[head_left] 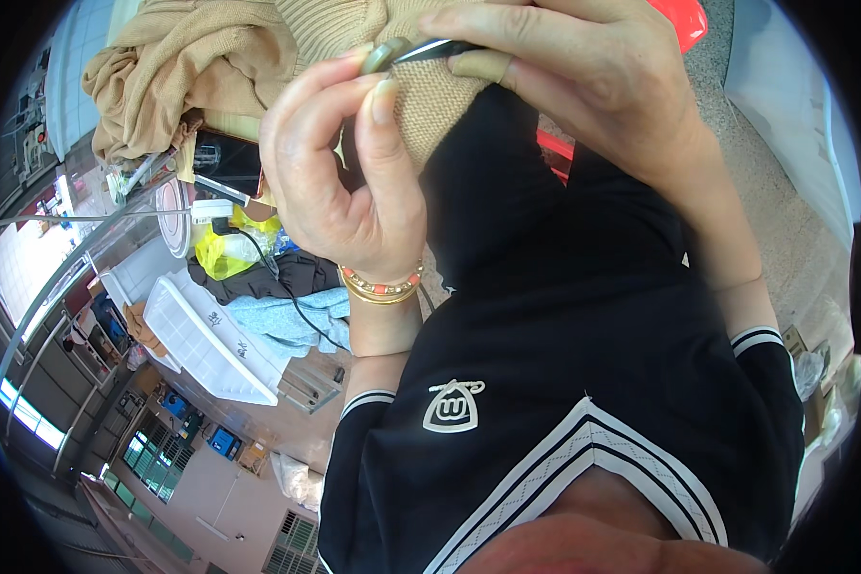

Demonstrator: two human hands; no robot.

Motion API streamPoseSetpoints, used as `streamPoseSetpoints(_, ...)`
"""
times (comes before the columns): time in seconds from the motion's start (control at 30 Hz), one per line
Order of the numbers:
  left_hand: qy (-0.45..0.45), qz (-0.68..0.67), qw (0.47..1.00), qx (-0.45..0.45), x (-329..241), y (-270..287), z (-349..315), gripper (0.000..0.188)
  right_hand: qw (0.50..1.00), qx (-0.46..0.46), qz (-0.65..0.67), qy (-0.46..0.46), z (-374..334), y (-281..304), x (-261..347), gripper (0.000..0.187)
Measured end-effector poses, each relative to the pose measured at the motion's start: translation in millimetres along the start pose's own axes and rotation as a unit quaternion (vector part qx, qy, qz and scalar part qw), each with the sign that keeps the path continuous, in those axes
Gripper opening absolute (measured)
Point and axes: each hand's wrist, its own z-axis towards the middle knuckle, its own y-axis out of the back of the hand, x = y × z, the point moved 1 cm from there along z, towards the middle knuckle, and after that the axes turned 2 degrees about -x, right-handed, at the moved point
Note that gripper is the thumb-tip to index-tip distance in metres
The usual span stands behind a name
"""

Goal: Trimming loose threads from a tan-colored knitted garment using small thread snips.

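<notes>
A beige knitted garment (435,107) is stretched between my hands, partly over black trousers. My left hand (340,167), with bracelets at the wrist, is closed at the garment's edge. At its fingertips sits a small olive-brown disc (385,55) that looks like a button. My right hand (598,91) grips a slim dark tool (440,49) with a shiny pointed edge, its tip close to the disc. A tan covering (478,65) wraps one right fingertip. The right fingers hide the rest of the tool, so its kind is unclear.
More beige knitwear (187,72) lies heaped at the far left. Below it are a dark flat device (225,167), a white plug (210,211) with a black cable, a yellow bag (230,251), blue cloth (292,316) and a white crate (206,340). Something red (681,21) stands beyond my right hand.
</notes>
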Motion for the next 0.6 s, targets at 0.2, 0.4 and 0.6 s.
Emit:
streamPoseSetpoints(0.2,0.04,-0.084,0.996,0.012,1.8,-0.8,0.3,0.012,0.999,0.014,0.05,-0.008,1.2,4.9,1.0,0.027)
streamPoseSetpoints(0.4,0.013,-0.088,0.996,0.017,4.2,-0.3,2.9,0.011,0.995,-0.021,-0.05,0.081,2.0,-15.4,-13.0,0.026)
streamPoseSetpoints(0.6,-0.008,-0.046,0.999,0.012,1.7,1.0,5.6,0.01,0.962,-0.15,-0.069,0.215,0.4,-25.1,-22.4,0.022)
